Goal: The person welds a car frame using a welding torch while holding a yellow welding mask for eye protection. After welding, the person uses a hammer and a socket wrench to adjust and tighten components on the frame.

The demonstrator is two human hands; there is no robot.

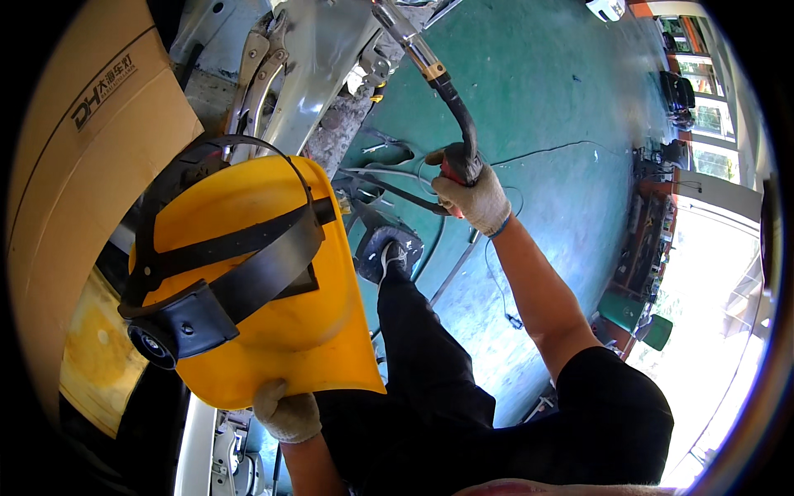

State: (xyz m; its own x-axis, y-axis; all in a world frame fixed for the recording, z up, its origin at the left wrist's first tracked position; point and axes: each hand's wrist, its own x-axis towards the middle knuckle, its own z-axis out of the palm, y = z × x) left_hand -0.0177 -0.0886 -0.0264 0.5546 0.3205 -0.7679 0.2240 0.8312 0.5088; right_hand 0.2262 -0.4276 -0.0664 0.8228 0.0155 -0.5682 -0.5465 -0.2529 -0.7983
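Gloved hands: right on welding torch, left on yellow face shield.

Right hand [473,198], gloved, grip wrapped tight round the torch [451,99] handle; the black neck curves up and far to a brass and metal nozzle that points at the grey car panel [318,62], so the tip sits at the metal while the hand stays back from it. Left hand [285,411], gloved, grip pinching the near lower edge of the shield [265,273], its inside and black headband facing the camera, held left of the torch between face and panel, likely as a screen. Locking pliers [260,70] clamp the panel far left. One shoe [389,252] is planted on the green floor [546,107], cable trailing across it. Cardboard box [83,157] at left; bright doorway and shelves at right.
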